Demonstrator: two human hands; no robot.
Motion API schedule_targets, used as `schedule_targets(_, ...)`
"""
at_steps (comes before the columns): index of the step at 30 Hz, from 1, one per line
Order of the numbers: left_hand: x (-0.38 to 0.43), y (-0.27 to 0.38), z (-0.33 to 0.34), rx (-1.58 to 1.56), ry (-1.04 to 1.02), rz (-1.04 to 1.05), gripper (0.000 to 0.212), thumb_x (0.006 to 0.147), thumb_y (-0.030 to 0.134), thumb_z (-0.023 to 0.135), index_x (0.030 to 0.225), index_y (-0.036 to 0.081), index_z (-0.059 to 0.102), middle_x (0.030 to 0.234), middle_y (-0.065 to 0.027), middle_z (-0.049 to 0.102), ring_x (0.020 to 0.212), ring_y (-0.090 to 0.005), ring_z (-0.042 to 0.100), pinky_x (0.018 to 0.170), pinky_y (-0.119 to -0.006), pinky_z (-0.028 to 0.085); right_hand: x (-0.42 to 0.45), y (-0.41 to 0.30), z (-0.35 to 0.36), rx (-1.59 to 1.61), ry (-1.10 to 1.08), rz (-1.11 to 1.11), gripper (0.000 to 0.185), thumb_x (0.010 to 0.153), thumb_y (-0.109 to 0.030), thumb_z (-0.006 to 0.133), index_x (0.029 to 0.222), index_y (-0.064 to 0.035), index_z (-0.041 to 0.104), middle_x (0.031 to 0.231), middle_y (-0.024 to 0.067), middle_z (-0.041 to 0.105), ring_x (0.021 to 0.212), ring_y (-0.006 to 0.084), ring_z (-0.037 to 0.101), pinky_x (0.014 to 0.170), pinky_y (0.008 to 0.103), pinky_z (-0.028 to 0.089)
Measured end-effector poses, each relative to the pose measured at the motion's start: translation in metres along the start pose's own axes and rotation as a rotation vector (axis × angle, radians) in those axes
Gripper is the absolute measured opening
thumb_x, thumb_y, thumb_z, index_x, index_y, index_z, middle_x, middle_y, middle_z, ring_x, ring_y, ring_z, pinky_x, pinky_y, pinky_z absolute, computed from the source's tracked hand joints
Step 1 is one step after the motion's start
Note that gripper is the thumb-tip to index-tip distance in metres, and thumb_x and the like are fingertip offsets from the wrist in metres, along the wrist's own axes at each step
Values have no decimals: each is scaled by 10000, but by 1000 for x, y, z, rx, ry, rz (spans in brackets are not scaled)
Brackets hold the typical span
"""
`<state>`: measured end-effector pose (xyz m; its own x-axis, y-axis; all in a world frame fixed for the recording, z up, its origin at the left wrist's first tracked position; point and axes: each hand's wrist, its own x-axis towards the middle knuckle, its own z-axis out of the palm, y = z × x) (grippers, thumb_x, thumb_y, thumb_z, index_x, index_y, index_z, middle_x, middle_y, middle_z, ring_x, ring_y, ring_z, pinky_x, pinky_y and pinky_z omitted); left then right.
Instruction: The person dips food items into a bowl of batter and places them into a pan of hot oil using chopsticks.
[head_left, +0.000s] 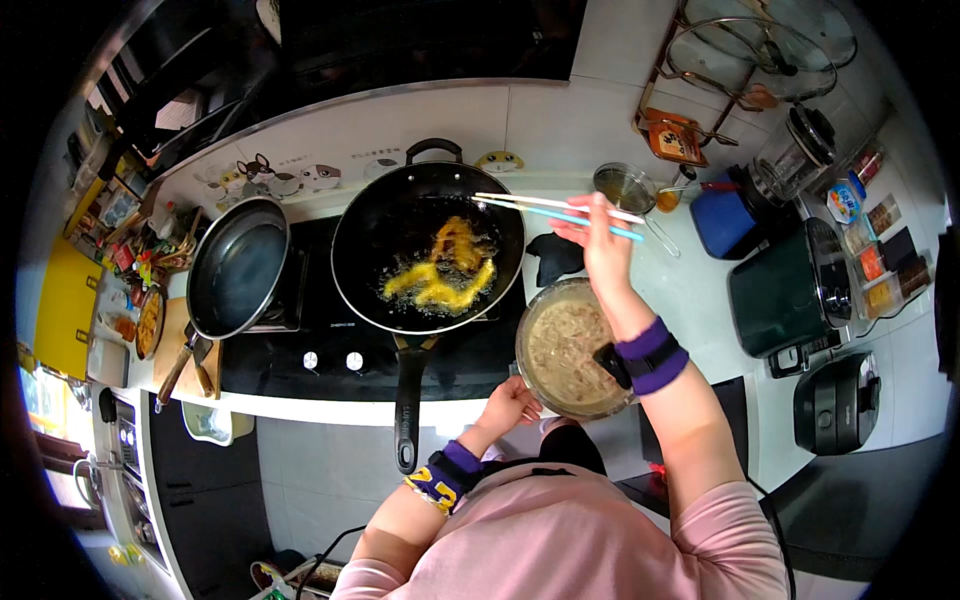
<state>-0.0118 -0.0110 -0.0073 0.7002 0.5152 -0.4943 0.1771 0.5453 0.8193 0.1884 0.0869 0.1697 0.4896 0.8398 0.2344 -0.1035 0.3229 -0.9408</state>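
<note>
My right hand (596, 232) grips a pair of chopsticks (559, 208), their tips over the right rim of a black wok (360, 247). Yellow battered pieces (442, 285) bubble in oil inside the wok. Below my right forearm is a bowl (529, 375) of battered strips (566, 345), close to the wok's right side. My left hand (511, 406) is at the bowl's lower left rim with its fingers curled; whether it grips the rim is hard to tell.
A second frying pan (240, 262) stands on the left of the cooktop (292, 382). Farther left are a wooden board (176, 322) and a plate of fried food (150, 322). A wire strainer (624, 187), black cloth (555, 256) and blender (795, 150) are to the right. The wok's handle (409, 405) juts over the counter edge.
</note>
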Motion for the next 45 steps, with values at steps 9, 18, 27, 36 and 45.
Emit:
schedule_targets(9, -1, 3, 1, -1, -5, -10, 144, 933, 173, 406, 941, 31, 433, 799, -115, 618, 652, -175, 619, 566, -268, 513, -93, 4, -103, -65, 271, 123, 427, 945, -336, 355, 878, 53, 519, 763, 165, 583, 651, 245, 639, 587, 278, 532)
schedule_targets(18, 1, 4, 2, 10, 0, -6, 140, 933, 167, 407, 930, 29, 428, 785, -111, 613, 658, -185, 625, 564, -271, 517, -133, 46, -129, -399, 83, 123, 335, 936, -249, 421, 811, 31, 557, 705, 107, 607, 607, 167, 629, 542, 249, 499)
schedule_targets(27, -1, 3, 4, -1, 15, -4, 147, 932, 169, 406, 929, 26, 436, 789, -105, 617, 663, -178, 624, 576, -267, 514, -133, 70, -122, -250, 203, 247, 372, 937, -290, 404, 821, 34, 542, 724, 127, 601, 591, 187, 627, 551, 257, 526)
schedule_targets(36, -1, 6, 5, 10, 31, -18, 155, 932, 178, 412, 912, 26, 434, 791, -109, 618, 663, -179, 624, 579, -275, 519, -132, 87, -137, 42, 444, 370, 386, 925, -341, 394, 843, 21, 502, 791, 167, 596, 648, 254, 636, 572, 303, 541)
schedule_targets(45, 1, 4, 4, 15, 21, -33, 149, 931, 179, 415, 914, 33, 436, 787, -101, 620, 661, -172, 626, 571, -264, 517, -130, 81, -143, 185, 527, 403, 361, 928, -345, 394, 853, -1, 475, 800, 165, 588, 640, 252, 629, 573, 308, 539)
